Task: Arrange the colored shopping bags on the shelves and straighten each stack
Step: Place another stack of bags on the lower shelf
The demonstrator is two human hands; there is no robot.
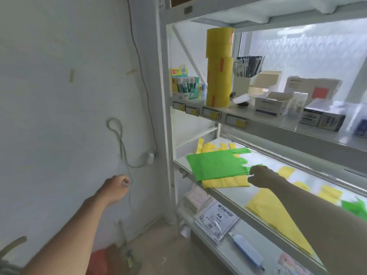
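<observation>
The person stands at a white metal shelving unit (pixel 167 116) with both bare arms out in front. On the middle shelf (pixel 234 197), a stack of green shopping bags (pixel 216 166) lies flat near its left end, resting on top of yellow shopping bags (pixel 226 182) whose edges stick out at six o'clock and whose handles show at twelve o'clock from the green ones. The right hand (pixel 258 175) sits at three o'clock from the green stack, fingers curled in against its right edge, seemingly pinching the green bags, though the grip itself is hidden behind the knuckles. Another yellow bag (pixel 278 221) lies spread on the same shelf at five o'clock from that hand, partly under the forearm, with a scrap of green bag (pixel 355 207) farther along at the right edge. The left hand (pixel 117 185) hangs well away at nine o'clock, in front of the white wall (pixel 59 96), fingers curled into a loose fist; whether it holds anything is unclear. One shelf up stands a tall stack of yellow tape rolls (pixel 219 68), and below lies a pack of A4 paper (pixel 216 219).
</observation>
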